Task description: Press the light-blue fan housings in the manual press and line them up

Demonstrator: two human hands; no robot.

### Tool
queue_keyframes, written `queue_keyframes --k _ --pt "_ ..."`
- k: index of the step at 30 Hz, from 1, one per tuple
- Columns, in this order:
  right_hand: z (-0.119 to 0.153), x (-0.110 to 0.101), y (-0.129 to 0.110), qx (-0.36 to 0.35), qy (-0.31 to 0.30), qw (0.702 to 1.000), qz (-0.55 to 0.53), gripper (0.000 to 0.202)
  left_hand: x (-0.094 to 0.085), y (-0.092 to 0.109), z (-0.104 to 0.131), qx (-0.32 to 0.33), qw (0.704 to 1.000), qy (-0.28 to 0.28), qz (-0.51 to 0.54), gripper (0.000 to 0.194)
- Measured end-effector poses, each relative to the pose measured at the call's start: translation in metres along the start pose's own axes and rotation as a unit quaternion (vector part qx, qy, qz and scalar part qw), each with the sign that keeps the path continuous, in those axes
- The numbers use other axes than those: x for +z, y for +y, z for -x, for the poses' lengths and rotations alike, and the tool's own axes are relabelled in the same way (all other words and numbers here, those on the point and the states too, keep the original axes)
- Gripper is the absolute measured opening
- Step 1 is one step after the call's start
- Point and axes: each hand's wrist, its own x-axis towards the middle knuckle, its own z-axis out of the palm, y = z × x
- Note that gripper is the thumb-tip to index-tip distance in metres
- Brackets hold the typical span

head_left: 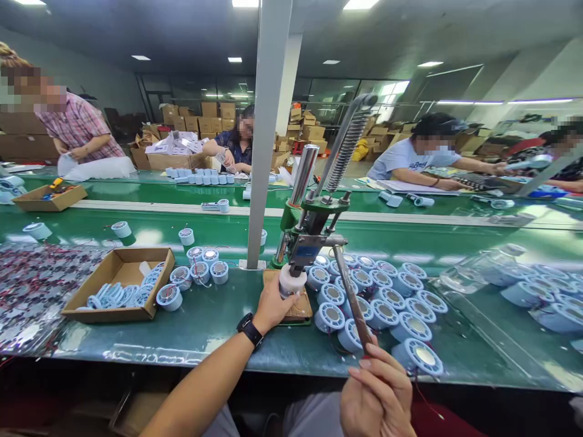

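Note:
A hand press (314,237) with a spring and a long lever stands in front of me. My left hand (276,303), with a black watch on its wrist, is wrapped round a part under the press's white ram tip (292,280); the fingers mostly cover that part. My right hand (376,388) grips the lower end of the press's lever (353,291), which slants down toward me. Right of the press stand many light-blue round housings (382,315) with silver discs on top and thin wires.
An open cardboard box (150,309) of blue rings lies left, beside several more housings (200,273). Wired flat parts (36,291) cover the far left. A metal post (266,133) rises behind the press. Co-workers (416,155) sit or stand across the green conveyor (432,233).

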Motion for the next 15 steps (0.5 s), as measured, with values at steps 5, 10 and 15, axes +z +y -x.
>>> queue_keyframes --k 5,10,15 --pt "-0.033 -0.007 -0.014 -0.024 -0.001 1.000 0.009 0.022 -0.001 0.001 0.000 0.008 1.000 -0.006 -0.010 0.062" --pt "-0.169 0.025 -0.008 -0.179 -0.056 0.981 0.038 0.012 -0.004 0.001 0.002 0.010 0.999 -0.021 -0.031 0.061" --pt "-0.278 0.108 0.037 -0.103 -0.200 0.974 -0.014 0.033 -0.018 0.007 0.034 0.035 0.995 -0.059 -0.067 0.076"
